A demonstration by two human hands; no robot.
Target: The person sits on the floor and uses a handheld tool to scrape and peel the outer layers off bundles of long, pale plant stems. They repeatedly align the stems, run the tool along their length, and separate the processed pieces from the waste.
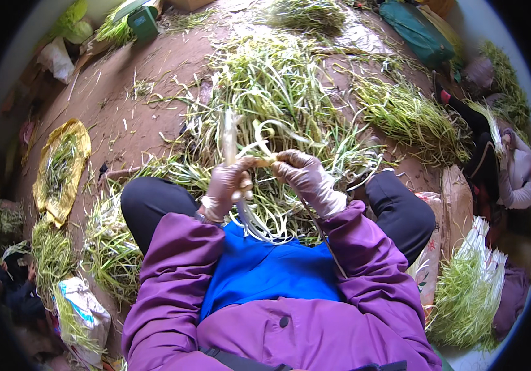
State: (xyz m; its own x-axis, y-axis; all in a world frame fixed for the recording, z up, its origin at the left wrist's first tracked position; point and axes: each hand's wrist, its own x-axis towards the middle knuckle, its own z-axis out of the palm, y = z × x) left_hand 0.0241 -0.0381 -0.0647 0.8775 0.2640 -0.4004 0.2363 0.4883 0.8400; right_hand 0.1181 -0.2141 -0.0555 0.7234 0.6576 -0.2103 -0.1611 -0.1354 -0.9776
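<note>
My left hand [228, 185], in a thin translucent glove, grips a small bunch of pale leafy stalks [229, 134]. Its white ends point up and away, blurred, while long leaves [265, 234] curl down over my lap. My right hand [307, 178], gloved alike, pinches yellowish leaf strands [268, 161] beside the left fingertips. A thin dark strip [314, 218] trails from under the right hand along the sleeve; what it is I cannot tell. Between my knees and beyond lies a large heap of loose green stalks [270, 88].
A second heap [409, 116] lies right of the main one. On the left sit a yellow woven sack [82, 139] with greens and another pile [112, 246]. Cleaned white-ended bundles [469, 287] lie at right, near a seated person [518, 171]. Another person [19, 287] is at lower left.
</note>
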